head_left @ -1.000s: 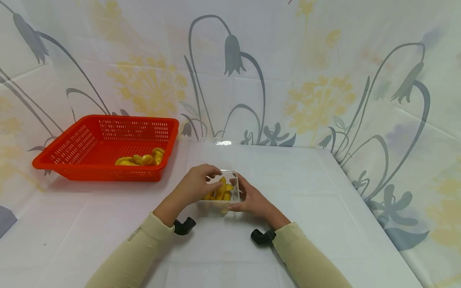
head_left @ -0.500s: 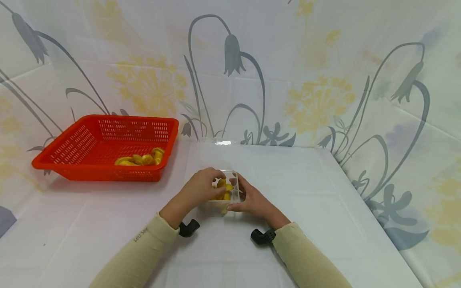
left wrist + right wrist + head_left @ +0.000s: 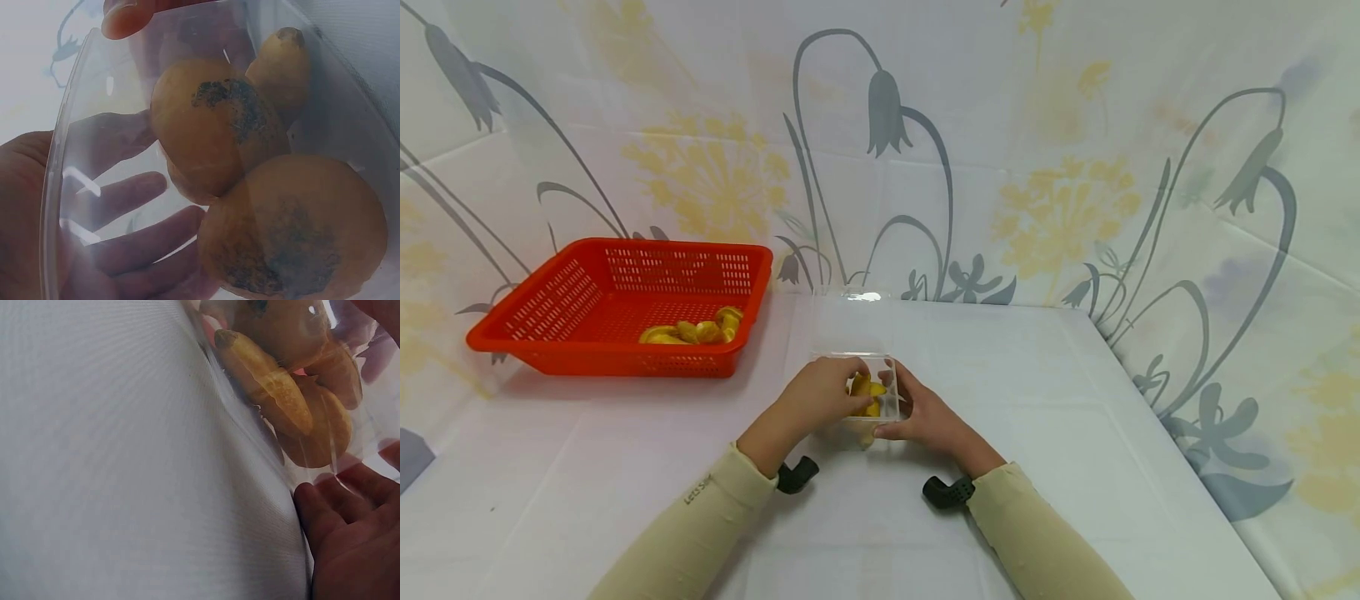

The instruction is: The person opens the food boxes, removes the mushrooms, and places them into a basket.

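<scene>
A clear plastic box stands on the table in front of me, with several yellow mushrooms inside. My left hand reaches in over its rim, thumb and fingers around one upright mushroom. Through the clear wall, the left wrist view shows rounded caps with dark patches, and the left fingers behind them. At the box's right side, my right hand grips the wall, thumb low at the front corner. In the right wrist view, the right hand touches the box beside a slim mushroom.
On the left stands a red perforated basket with several more yellow mushrooms near its front right. A clear flap or lid with bright glare lies behind the box. A grey object shows at the left edge; a patterned sheet hangs behind.
My left hand has moved right and slightly nearer, deeper over the box, its fingers now around a mushroom. The right hand and the box have stayed in place.
</scene>
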Motion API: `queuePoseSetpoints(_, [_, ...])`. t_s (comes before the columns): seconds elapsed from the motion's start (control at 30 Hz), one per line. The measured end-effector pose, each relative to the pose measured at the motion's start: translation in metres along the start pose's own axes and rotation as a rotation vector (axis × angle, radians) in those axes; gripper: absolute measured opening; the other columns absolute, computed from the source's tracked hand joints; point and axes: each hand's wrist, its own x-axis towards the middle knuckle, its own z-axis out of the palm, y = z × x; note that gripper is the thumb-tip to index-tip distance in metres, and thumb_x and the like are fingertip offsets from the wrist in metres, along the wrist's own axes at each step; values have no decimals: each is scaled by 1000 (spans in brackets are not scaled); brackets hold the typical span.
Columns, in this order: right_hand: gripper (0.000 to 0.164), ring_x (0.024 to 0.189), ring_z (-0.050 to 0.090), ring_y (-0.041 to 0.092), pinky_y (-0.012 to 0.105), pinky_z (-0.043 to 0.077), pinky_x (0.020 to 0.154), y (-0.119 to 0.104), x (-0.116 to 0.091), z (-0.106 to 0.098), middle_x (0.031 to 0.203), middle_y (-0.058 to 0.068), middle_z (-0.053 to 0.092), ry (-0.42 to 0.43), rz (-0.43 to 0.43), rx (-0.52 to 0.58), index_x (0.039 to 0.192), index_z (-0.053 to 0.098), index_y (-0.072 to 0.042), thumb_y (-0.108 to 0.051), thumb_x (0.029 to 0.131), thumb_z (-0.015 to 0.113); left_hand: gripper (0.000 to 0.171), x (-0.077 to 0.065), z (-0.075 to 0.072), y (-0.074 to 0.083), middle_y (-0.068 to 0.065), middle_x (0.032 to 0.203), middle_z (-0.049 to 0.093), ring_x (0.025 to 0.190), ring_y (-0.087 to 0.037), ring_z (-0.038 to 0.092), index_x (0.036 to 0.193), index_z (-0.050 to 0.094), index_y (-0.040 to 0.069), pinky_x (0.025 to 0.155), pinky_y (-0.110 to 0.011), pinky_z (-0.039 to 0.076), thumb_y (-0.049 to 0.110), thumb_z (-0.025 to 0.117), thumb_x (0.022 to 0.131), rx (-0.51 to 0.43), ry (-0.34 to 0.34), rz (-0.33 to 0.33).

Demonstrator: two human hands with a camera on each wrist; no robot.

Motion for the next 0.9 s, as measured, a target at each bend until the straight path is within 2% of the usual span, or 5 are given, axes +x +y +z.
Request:
queuePoseSetpoints(0.3, [110, 146, 30, 22, 44, 32, 116, 1, 0, 0, 157, 5, 32, 1, -5, -2, 157, 8, -29, -32, 76, 82, 39, 3, 1, 0, 0, 96, 68, 82, -16, 58, 118, 64, 17, 80, -33, 56, 32, 74, 84, 21, -20, -5])
queuePoseSetpoints(0.6, [111, 147, 28, 20, 43, 32, 116, 0, -1, 1, 159, 3, 29, 4, 1, -6, 157, 7, -27, -33, 75, 83, 35, 0, 0, -1, -2, 110, 70, 92, -17, 60, 121, 66, 19, 88, -38, 56, 23, 68, 86, 17, -20, 50])
queuePoseSetpoints(0.9, [109, 147, 28, 23, 45, 32, 116, -1, -1, 0, 157, 8, 32, -4, -41, -1, 157, 6, -25, -27, 78, 81, 32, -1, -2, -1, -1, 117, 69, 91, -16, 58, 118, 71, 17, 81, -30, 54, 17, 61, 87, -4, -39, 71])
